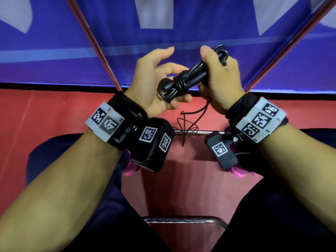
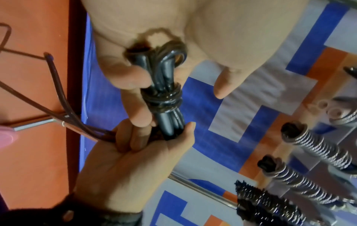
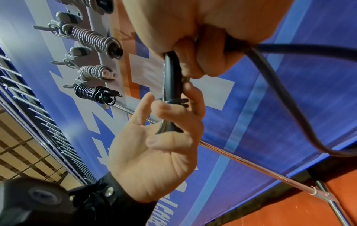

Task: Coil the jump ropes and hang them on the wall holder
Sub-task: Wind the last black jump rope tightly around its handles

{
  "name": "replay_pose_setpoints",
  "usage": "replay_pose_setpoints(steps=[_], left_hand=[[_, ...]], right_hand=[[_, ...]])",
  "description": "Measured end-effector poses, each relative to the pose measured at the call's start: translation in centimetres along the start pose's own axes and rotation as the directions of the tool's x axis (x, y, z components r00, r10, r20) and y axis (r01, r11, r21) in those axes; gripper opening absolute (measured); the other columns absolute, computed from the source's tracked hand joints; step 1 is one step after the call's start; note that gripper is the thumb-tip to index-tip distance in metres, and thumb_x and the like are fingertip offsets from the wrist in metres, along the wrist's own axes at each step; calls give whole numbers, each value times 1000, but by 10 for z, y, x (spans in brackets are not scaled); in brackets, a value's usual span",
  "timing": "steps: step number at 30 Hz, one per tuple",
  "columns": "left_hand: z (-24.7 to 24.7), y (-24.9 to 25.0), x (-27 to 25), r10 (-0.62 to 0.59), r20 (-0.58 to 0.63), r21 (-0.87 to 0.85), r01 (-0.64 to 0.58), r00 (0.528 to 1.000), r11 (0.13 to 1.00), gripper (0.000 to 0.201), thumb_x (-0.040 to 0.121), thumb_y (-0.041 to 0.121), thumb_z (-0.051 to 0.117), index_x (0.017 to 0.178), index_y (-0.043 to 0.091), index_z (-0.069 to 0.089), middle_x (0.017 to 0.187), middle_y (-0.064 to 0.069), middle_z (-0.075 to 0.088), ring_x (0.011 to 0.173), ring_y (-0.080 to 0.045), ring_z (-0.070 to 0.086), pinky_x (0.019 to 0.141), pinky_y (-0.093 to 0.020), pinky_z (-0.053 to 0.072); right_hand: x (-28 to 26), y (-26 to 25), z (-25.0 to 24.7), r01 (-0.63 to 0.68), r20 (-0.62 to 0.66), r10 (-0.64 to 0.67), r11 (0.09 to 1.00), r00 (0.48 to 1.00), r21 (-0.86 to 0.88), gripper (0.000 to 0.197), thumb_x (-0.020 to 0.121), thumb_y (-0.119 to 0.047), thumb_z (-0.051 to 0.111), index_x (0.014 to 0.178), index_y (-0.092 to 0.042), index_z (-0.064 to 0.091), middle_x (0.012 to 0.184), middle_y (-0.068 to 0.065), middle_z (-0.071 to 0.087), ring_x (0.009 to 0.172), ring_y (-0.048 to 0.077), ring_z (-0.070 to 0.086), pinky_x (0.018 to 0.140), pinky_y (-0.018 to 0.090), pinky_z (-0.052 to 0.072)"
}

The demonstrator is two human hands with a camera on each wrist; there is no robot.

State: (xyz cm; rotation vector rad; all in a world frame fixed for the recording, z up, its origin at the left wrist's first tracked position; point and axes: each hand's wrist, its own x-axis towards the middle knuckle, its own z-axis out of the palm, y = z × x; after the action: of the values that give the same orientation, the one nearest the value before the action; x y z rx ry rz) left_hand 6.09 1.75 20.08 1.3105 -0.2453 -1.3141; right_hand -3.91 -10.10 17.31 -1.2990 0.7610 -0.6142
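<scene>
Jump rope bundle [image 1: 181, 81], right hand [image 1: 221, 77] gripping it, left hand [image 1: 152, 84] curled underneath

The closed fingers of the right hand [image 1: 221, 82] hide from us the far ends of the handles of the jump rope [image 1: 183, 79], and in the head view the wrapped bundle covers part of the fingers of the left hand [image 1: 154, 84]. The loose cord [image 3: 280, 94] runs off the right edge of the right wrist view, so we cannot find its end. The wall holder [image 3: 104, 62] is cut by that view's top edge, and the white markings [image 1: 153, 13] on the banner [image 1: 200, 57] are too blurred for us to make out.
</scene>
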Motion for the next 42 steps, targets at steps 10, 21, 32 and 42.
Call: replay_pose_setpoints(steps=[10,21,32,42], left_hand=[[15,-22,10,341,-234,341,-252,910,905,34,103,28,56,81,3,61,75,-22,69,53,-30,68,35,-14,23],[8,-35,21,598,-177,722,-310,782,619,56,105,36,47,68,-6,58,57,-7,68,42,-15,64,51,-32,51],[-10,-20,46,665,-254,794,-241,703,558,64,101,39,48,50,1,42,48,-20,51,58,-43,60,72,-45,54],[-11,-42,56,566,-148,977,31,811,211,52,105,40,42,60,17,34,78,-17,47,86,-41,43,74,-41,33]], right_hand=[[-7,9,8,-14,6,14,1000,1000,-2,43,100,-31,55,62,-14,43,46,8,40,37,18,36,42,23,26],[-14,12,7,-63,83,73,992,994,-109,49,102,-38,49,63,-8,52,48,11,50,39,19,38,43,23,29],[-5,16,-8,177,370,1,877,929,-446,38,90,-36,63,70,-4,57,57,-1,45,53,17,38,50,28,36],[-20,37,2,597,626,101,219,773,-772,12,85,-14,52,79,-15,42,76,14,51,70,42,52,59,38,34]])
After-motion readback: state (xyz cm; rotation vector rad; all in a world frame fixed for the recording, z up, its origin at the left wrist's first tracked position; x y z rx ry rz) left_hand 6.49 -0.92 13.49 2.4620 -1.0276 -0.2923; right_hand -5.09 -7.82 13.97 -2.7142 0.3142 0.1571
